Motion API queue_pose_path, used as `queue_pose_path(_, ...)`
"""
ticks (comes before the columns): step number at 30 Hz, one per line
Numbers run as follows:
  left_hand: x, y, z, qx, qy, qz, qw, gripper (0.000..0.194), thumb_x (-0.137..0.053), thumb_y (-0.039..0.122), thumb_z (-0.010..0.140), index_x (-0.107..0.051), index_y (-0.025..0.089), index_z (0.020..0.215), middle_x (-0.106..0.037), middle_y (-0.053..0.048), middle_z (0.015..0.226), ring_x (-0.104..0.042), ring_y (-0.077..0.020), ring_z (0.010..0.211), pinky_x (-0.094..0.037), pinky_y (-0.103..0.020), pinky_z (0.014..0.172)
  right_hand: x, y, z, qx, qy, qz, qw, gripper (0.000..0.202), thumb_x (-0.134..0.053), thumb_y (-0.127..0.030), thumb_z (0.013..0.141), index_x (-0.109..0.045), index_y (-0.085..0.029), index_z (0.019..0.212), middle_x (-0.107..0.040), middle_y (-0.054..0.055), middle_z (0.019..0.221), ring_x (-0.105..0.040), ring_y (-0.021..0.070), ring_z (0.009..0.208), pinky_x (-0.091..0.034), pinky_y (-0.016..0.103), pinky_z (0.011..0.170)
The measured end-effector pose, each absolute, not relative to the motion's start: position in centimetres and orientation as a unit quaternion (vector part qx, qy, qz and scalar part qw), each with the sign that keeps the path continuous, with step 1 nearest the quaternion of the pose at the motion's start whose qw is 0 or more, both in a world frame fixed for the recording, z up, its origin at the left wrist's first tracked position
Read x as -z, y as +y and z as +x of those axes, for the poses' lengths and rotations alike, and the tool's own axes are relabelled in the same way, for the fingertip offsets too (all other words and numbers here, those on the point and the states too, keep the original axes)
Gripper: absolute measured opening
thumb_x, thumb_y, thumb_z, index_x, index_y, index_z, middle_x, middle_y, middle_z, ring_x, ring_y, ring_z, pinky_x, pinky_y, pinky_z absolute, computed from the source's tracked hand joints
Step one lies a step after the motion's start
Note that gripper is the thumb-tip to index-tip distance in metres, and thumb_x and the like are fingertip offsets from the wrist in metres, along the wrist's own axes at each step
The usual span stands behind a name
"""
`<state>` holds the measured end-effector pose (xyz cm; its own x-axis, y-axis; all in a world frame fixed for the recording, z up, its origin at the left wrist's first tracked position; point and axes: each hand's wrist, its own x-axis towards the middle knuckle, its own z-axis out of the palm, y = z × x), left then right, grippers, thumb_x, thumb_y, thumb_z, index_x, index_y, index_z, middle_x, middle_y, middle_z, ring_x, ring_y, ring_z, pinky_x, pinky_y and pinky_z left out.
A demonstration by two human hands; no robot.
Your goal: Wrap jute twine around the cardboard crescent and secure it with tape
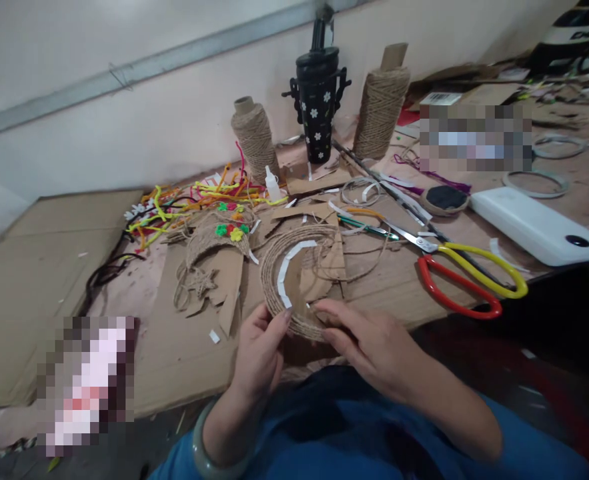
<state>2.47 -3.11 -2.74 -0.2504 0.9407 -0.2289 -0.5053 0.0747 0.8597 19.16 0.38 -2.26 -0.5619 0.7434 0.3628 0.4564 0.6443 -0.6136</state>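
Note:
A crescent of twine rows (273,262), with a white strip along its inner curve, lies over cardboard at the table's front. My left hand (261,347) pinches its lower left edge, thumb on top. On the lower right, my right hand (369,337) has its thumb and fingers closed on the crescent's end. A loose strand of twine loops to the right of the crescent. Left of it sits a finished-looking twine crescent (209,243) with small coloured flowers, a twine star (201,283) beside its lower end.
Scissors (427,245) with red and yellow handles and a white box-shaped device (539,223) lie right. Behind stand two twine spools (257,137) (381,107), a black tumbler (317,107) and a small glue bottle (272,185). Coloured pipe cleaners (161,210) lie back left.

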Motion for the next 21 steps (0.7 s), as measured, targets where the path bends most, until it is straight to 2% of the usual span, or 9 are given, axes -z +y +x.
queue_pose_path(3,2.6,-3.1,2.6,-0.628,0.459,0.244,0.579,0.019,-0.076,0.026,0.067,-0.073,0.018,0.083,-0.073,-0.003,0.077,-0.065,-0.0150,0.073,-0.050,-0.025,0.073,1.1,1.0,19.4,-0.096,-0.864,-0.354,0.346,0.024,-0.046,-0.022,0.091,-0.061,-0.017,0.109,-0.069,0.008,0.089,-0.065,0.0193,0.078,-0.052,0.030,0.067)
queue_pose_path(5,2.5,-3.2,2.6,-0.621,0.455,0.251,0.587,0.020,-0.076,0.026,0.067,-0.073,0.018,0.085,-0.074,-0.003,0.079,-0.065,-0.0149,0.075,-0.050,-0.025,0.073,0.7,1.3,19.0,-0.031,-0.872,-0.328,0.361,0.026,-0.046,-0.017,0.090,-0.061,-0.017,0.111,-0.067,0.010,0.100,-0.062,0.0217,0.094,-0.051,0.034,0.079)
queue_pose_path(9,2.5,-3.1,2.6,-0.611,0.464,0.245,0.593,0.020,-0.078,0.028,0.064,-0.073,0.017,0.081,-0.074,-0.003,0.079,-0.064,-0.0139,0.073,-0.049,-0.023,0.071,1.0,1.8,17.5,0.043,-0.904,-0.252,0.342,0.029,-0.048,-0.016,0.088,-0.061,-0.015,0.113,-0.058,0.011,0.125,-0.039,0.0311,0.128,-0.036,0.048,0.103)
queue_pose_path(14,2.5,-3.2,2.5,-0.590,0.475,0.269,0.595,0.021,-0.076,0.028,0.066,-0.073,0.016,0.083,-0.073,-0.003,0.076,-0.062,-0.0137,0.067,-0.047,-0.022,0.065,1.6,2.1,17.1,0.053,-0.924,-0.226,0.303,0.027,-0.047,-0.017,0.089,-0.062,-0.014,0.111,-0.060,0.007,0.125,-0.028,0.0325,0.135,-0.024,0.052,0.110)
queue_pose_path(17,2.5,-3.2,2.4,-0.577,0.480,0.283,0.597,0.022,-0.073,0.026,0.069,-0.073,0.016,0.089,-0.073,-0.004,0.080,-0.062,-0.0152,0.070,-0.047,-0.024,0.067,1.5,2.1,17.3,0.035,-0.924,-0.239,0.295,0.026,-0.046,-0.018,0.090,-0.063,-0.015,0.110,-0.062,0.006,0.122,-0.030,0.0316,0.134,-0.025,0.051,0.109)
queue_pose_path(21,2.4,-3.0,2.5,-0.577,0.493,0.264,0.596,0.021,-0.074,0.024,0.067,-0.073,0.016,0.085,-0.073,-0.004,0.077,-0.063,-0.0155,0.068,-0.048,-0.025,0.066,1.4,2.1,17.5,-0.002,-0.913,-0.258,0.316,0.027,-0.048,-0.020,0.089,-0.062,-0.017,0.112,-0.061,0.005,0.125,-0.032,0.0297,0.134,-0.030,0.049,0.108)
